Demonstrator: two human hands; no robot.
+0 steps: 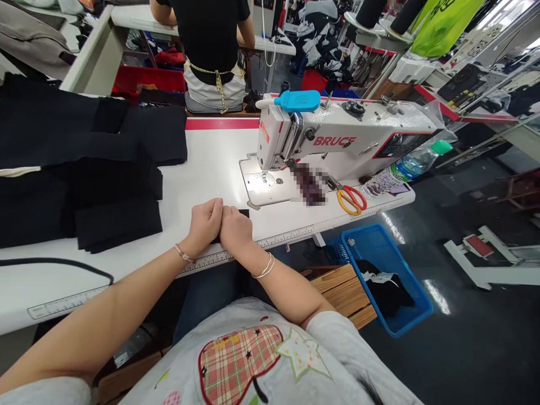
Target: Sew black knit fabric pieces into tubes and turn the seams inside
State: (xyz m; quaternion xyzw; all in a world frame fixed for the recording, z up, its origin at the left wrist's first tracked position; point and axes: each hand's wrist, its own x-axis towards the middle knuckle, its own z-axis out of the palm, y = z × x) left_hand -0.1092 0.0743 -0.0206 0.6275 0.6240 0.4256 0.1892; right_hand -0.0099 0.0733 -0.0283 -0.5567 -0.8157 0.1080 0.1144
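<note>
My left hand [205, 224] and my right hand [236, 228] rest side by side, knuckles touching, at the front edge of the white sewing table [206, 169]. Both are closed. A small dark cloth piece [244, 213] shows behind and beneath them; whether the fingers grip it is hidden. Just beyond my hands is the metal needle plate [265, 183] of a white sewing machine [337, 126]. Stacks of black fabric [118, 225] lie on the table to the left.
Red and orange scissors [352, 201] and a plastic bottle [405, 169] lie right of the needle. A blue basket [422, 315] with cloth stands on the floor beside a wooden stool [348, 295]. Another person [211, 45] sits ahead, back turned.
</note>
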